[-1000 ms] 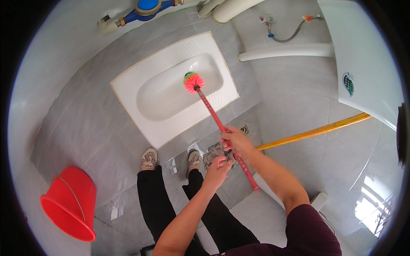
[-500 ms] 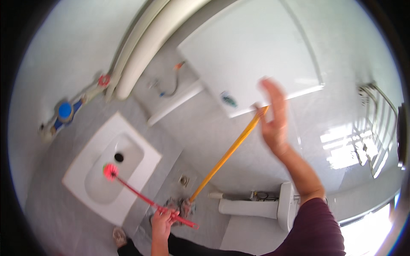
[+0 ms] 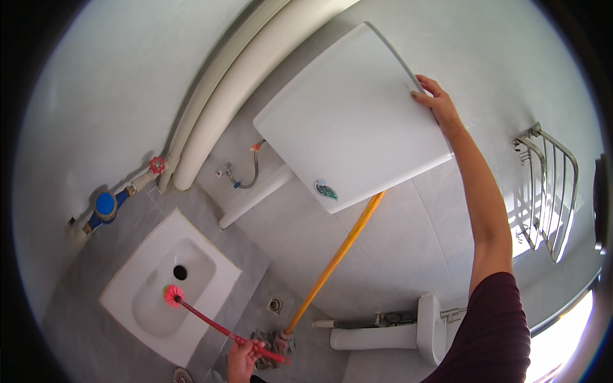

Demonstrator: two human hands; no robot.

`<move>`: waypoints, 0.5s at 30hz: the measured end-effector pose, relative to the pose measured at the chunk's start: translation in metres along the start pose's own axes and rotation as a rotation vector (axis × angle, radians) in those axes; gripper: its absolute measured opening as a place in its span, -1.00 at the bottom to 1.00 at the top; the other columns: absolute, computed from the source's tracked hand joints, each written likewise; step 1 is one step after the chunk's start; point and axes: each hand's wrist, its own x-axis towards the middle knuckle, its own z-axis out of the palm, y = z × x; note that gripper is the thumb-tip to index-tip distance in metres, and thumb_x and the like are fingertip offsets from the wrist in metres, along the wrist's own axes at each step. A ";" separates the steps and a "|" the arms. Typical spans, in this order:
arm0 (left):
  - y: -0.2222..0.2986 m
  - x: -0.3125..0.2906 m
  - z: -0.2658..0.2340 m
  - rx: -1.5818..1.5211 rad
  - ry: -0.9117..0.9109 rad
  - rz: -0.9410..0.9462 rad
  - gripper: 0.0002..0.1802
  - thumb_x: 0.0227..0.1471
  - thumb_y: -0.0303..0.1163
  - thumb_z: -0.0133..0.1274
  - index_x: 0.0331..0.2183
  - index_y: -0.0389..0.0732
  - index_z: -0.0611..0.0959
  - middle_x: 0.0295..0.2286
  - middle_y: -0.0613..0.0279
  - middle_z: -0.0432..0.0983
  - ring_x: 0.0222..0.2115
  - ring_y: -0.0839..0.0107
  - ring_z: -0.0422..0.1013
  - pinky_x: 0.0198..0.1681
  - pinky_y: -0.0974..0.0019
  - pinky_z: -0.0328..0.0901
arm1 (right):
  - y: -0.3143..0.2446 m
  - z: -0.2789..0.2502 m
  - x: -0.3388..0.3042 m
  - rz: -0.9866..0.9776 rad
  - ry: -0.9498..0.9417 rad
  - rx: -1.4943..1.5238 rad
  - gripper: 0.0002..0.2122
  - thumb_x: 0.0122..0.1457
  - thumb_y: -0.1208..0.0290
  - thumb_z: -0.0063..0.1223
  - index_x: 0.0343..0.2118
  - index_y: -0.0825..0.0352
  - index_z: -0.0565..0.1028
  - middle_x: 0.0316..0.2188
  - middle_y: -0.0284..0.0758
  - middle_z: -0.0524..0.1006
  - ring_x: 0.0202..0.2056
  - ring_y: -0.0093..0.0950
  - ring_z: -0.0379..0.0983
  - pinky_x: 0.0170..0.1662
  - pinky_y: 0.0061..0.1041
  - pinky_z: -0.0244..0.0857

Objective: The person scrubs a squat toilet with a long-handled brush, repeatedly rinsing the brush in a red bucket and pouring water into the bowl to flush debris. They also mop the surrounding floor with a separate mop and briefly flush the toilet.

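My left hand (image 3: 241,362) is closed round the red handle of a toilet brush (image 3: 217,327). The brush's round pink-red head, with a little green at its edge, is over the bowl of the white squat toilet (image 3: 223,258), below its dark drain hole; whether it touches the bowl I cannot tell. My right hand (image 3: 439,105) grips the right edge of the white cistern (image 3: 338,121) on the wall, the thumb on its front face and the fingers over the edge. A leaf-shaped sticker marks the cistern's lower corner.
A yellow-handled mop (image 3: 335,262) leans behind the cistern, its head near a floor drain (image 3: 274,305). Thick pale pipes (image 3: 233,96) and a blue water meter (image 3: 105,204) line the left wall. A metal rack (image 3: 546,191) hangs at right; a white pedestal basin (image 3: 431,329) stands below.
My right hand has gone up from near the cistern's lower edge and taken hold of its right edge. My left hand still holds the brush over the bowl. The view has shifted somewhat.
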 end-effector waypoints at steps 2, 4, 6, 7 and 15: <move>0.003 -0.004 0.003 -0.012 -0.002 0.011 -0.92 0.08 -0.48 0.01 -0.33 -0.19 0.45 -0.38 0.14 0.53 -0.27 0.18 0.51 -0.24 0.17 0.41 | -0.005 0.000 0.002 0.032 -0.018 0.026 -0.46 -0.07 0.33 0.24 0.06 0.22 0.40 0.00 -0.21 0.40 -0.05 -0.42 0.38 0.00 -0.51 0.28; 0.007 -0.003 0.005 -0.017 0.029 0.023 -0.89 0.07 -0.49 0.02 -0.32 -0.19 0.43 -0.36 0.12 0.53 -0.28 0.19 0.52 -0.27 0.21 0.42 | 0.000 0.002 0.007 0.041 -0.032 -0.036 -0.45 -0.04 0.26 0.22 0.07 0.24 0.39 -0.07 -0.23 0.45 -0.06 -0.44 0.38 0.02 -0.52 0.25; 0.003 0.001 0.007 -0.024 0.027 0.026 -0.90 0.06 -0.50 0.02 -0.33 -0.19 0.44 -0.37 0.11 0.53 -0.28 0.17 0.52 -0.25 0.19 0.42 | 0.018 -0.007 0.023 -0.065 0.033 -0.076 -0.52 0.05 0.17 0.15 0.02 0.28 0.44 -0.13 -0.27 0.48 -0.09 -0.51 0.37 0.02 -0.57 0.20; 0.001 0.007 0.005 -0.024 0.021 0.031 -0.90 0.06 -0.50 0.02 -0.33 -0.19 0.44 -0.37 0.11 0.53 -0.28 0.17 0.52 -0.25 0.18 0.42 | 0.026 -0.012 0.032 -0.114 0.050 -0.070 -0.54 0.06 0.15 0.13 0.00 0.29 0.46 -0.13 -0.28 0.49 -0.09 -0.52 0.37 0.02 -0.58 0.19; 0.004 0.010 0.017 -0.017 0.033 0.026 -0.86 0.08 -0.49 0.01 -0.28 -0.20 0.41 -0.33 0.11 0.52 -0.23 0.17 0.50 -0.17 0.14 0.39 | 0.038 -0.024 0.049 0.081 0.112 -0.095 -0.32 0.04 -0.31 -0.09 -0.02 0.24 0.49 -0.06 -0.34 0.44 0.06 -0.44 0.19 0.13 -0.27 0.00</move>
